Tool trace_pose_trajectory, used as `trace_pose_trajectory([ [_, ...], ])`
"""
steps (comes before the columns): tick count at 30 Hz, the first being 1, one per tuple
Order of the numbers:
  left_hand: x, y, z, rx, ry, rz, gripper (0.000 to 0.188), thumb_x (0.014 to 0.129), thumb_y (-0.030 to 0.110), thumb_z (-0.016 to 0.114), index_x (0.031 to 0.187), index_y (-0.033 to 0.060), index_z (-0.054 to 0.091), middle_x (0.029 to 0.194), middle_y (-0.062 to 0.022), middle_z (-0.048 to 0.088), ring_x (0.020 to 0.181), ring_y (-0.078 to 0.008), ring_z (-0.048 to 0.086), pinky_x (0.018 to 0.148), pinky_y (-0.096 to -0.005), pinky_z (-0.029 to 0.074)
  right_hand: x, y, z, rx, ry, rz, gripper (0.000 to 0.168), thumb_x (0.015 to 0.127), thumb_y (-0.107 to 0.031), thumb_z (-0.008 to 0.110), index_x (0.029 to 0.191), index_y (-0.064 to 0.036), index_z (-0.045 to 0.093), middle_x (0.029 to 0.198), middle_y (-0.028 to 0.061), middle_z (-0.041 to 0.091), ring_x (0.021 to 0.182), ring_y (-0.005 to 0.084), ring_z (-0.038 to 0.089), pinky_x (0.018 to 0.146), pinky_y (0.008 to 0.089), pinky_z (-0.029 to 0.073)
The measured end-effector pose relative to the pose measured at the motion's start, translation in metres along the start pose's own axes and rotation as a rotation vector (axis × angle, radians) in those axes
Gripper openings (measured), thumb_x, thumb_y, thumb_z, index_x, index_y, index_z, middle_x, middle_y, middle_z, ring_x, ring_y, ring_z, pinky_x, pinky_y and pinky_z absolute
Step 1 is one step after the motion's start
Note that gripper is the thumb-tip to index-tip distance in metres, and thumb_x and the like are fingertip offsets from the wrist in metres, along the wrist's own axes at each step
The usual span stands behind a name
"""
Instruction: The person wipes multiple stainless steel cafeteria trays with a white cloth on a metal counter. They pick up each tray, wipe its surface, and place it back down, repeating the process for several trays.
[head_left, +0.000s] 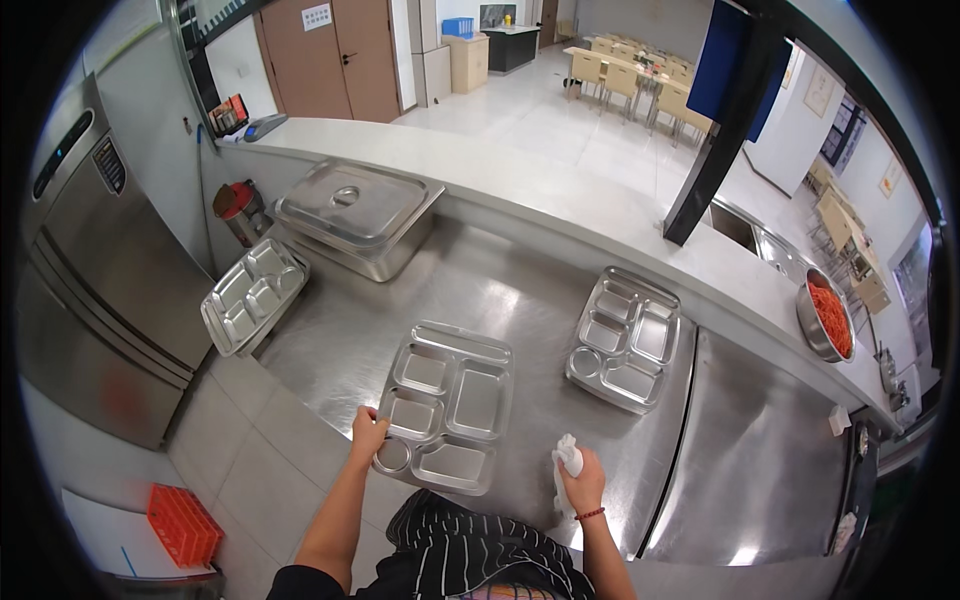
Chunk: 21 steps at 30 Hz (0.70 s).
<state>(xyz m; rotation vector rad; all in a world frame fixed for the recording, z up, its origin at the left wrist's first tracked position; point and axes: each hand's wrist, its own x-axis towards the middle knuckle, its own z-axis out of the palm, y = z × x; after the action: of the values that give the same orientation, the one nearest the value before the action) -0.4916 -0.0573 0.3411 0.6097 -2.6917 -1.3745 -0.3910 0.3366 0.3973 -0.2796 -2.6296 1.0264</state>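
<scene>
My left hand (369, 433) grips the left edge of a stainless steel compartment tray (444, 352), thumb on its rim near the round well. The tray faces up in front of me, over the steel worktop (525, 300). In my right hand (583, 480) is a bunched white cloth (568, 454), apart from the tray and over the worktop to its right. Farther right, more compartment trays lie in a stack (628, 337), hollows up. At the left end of the worktop another stack of trays (256, 296) lies with its compartments bulging upward.
A lidded steel food pan (356, 202) stands at the back left by the raised white counter (510, 169). On that counter's right part sits a bowl of shredded orange food (827, 319). A black post (705, 180) rises from the counter. A red plastic basket (182, 525) is at lower left.
</scene>
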Motion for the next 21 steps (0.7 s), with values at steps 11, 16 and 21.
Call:
trace_pose_trajectory([
  [11, -0.058, 0.117, -0.009, -0.090, -0.090, 0.563, 0.016, 0.083, 0.011, 0.055, 0.095, 0.0013, 0.053, 0.067, -0.0232, 0.057, 0.060, -0.0408, 0.057, 0.053, -0.0447, 0.042, 0.087, -0.187, 0.063, 0.136, -0.002, -0.823, 0.045, 0.064, -0.012, 0.068, 0.108, -0.015, 0.059, 0.099, 0.0148, 0.058, 0.090, 0.0308, 0.059, 0.072, 0.0381, 0.050],
  [16, -0.087, 0.136, -0.018, -0.109, -0.179, 0.520, 0.012, 0.082, 0.007, 0.055, 0.092, 0.0009, 0.053, 0.062, -0.0179, 0.055, 0.052, -0.0310, 0.056, 0.048, -0.0388, 0.040, 0.154, -0.201, 0.054, -0.075, 0.164, -0.576, 0.038, 0.068, -0.015, 0.065, 0.105, -0.012, 0.057, 0.099, 0.0123, 0.056, 0.079, 0.0308, 0.061, 0.065, 0.0392, 0.050],
  [21, -0.106, 0.153, -0.015, -0.193, -0.261, 0.535, 0.015, 0.083, 0.007, 0.057, 0.096, 0.0003, 0.056, 0.059, -0.0111, 0.053, 0.049, -0.0176, 0.052, 0.048, -0.0325, 0.040, 0.180, -0.178, 0.014, -0.051, 0.198, -0.476, 0.037, 0.072, -0.026, 0.070, 0.101, -0.011, 0.055, 0.093, 0.0116, 0.056, 0.072, 0.0324, 0.060, 0.060, 0.0411, 0.050],
])
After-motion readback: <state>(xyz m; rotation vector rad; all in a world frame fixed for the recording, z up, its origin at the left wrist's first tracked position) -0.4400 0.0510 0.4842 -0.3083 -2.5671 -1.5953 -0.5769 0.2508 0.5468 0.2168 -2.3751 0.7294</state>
